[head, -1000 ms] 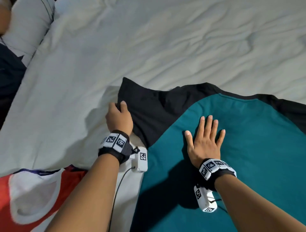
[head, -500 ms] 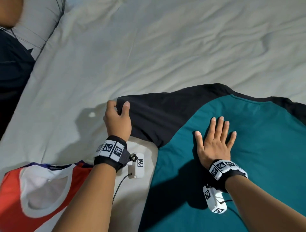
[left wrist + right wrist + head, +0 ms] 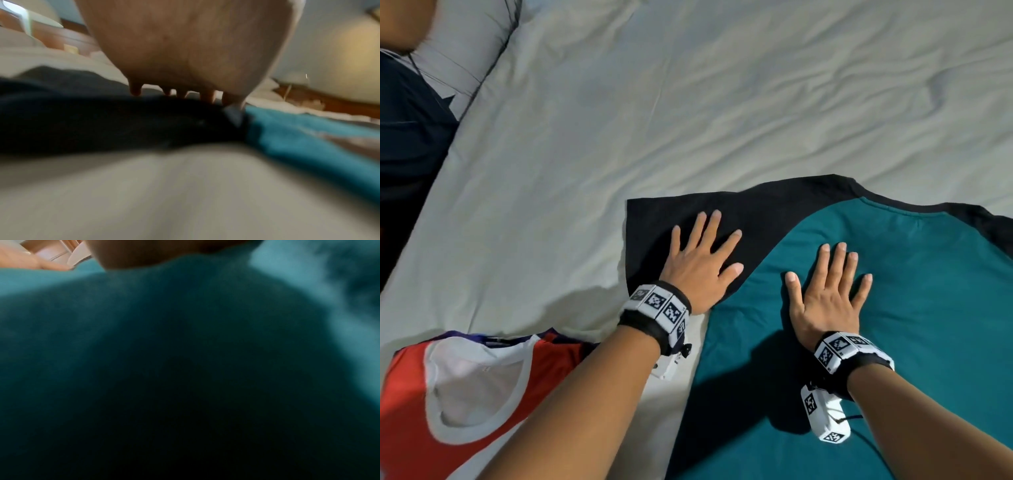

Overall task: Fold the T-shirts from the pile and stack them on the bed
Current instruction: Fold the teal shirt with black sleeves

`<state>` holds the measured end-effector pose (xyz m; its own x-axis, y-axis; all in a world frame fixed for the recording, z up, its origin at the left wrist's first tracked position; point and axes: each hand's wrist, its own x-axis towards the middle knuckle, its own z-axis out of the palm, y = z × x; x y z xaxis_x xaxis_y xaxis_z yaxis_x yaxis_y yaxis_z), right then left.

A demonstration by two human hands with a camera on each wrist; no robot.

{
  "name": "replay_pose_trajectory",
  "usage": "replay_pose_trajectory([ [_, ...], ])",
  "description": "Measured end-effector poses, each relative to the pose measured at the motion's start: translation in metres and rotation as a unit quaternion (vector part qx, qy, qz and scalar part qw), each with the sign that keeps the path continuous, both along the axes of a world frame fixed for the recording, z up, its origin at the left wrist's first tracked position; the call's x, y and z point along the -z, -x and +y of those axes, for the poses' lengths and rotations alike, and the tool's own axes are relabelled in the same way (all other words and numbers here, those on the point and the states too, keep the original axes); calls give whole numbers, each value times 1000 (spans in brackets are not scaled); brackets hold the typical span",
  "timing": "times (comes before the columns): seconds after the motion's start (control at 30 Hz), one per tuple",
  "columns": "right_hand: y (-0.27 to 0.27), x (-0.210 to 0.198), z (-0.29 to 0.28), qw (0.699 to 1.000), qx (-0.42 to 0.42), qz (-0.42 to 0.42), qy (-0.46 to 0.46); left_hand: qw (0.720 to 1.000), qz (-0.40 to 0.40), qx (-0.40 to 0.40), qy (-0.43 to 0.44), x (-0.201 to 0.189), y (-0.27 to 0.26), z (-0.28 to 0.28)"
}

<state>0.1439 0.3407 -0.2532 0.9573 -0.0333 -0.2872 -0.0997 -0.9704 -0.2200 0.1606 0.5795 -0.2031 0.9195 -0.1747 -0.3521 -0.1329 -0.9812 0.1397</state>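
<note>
The left hand (image 3: pixel 700 265) has let go of the black sleeve (image 3: pixel 753 219) and now presses it flat with straight fingers; the right hand (image 3: pixel 825 294) stays flat on the teal T-shirt (image 3: pixel 928 308), spread on the bed (image 3: pixel 688 102). Folding can probably begin.

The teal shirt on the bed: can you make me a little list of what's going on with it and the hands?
shirt: teal T-shirt with black sleeve, spread flat on the bed
left hand: flat on the black sleeve, fingers spread
right hand: flat on the teal part, fingers spread
nearby: red and white shirt at lower left
folded yet: no
</note>
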Motion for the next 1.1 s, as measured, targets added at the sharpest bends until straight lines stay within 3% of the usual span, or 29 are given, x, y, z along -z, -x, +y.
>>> replay_pose_trajectory([
  [0.07,0,0,1,1000,-1,-2,-5,999,29,11,-40,19,-5,20],
  [0.2,0,0,0,1000,-4,-1,-6,987,-13,-111,-113,29,-22,60],
  [0.33,1,1,-1,1000,-1,-6,-5,965,-6,-226,-129,11,-39,25],
  [0.37,0,1,0,1000,0,-6,-6,969,-33,-217,-111,6,-39,9],
  [0.43,0,1,0,1000,-2,-4,-5,994,-52,-85,-53,6,-30,-25],
  [0.5,0,3,0,1000,-3,-7,-5,998,8,51,-22,13,-20,-41],
  [0.53,0,3,-1,1000,-2,-5,-6,997,29,69,-24,17,-20,-37],
  [0.73,-2,6,-3,1000,-11,5,-24,991,29,-91,-97,27,-40,27],
  [0.83,-1,5,-4,1000,-12,7,-27,978,30,-180,-103,6,-34,4],
  [0.9,-3,2,-3,999,-8,13,-30,985,-26,-149,-79,-7,-8,-34],
  [1.0,-3,-7,-7,998,-12,43,-41,999,-41,24,-10,1,61,-75],
  [1.03,-4,-12,-12,997,-17,58,-52,998,-34,39,-21,10,76,-71],
  [1.1,0,-24,-23,994,-32,79,-74,998,-38,-27,-45,25,88,-53],
])
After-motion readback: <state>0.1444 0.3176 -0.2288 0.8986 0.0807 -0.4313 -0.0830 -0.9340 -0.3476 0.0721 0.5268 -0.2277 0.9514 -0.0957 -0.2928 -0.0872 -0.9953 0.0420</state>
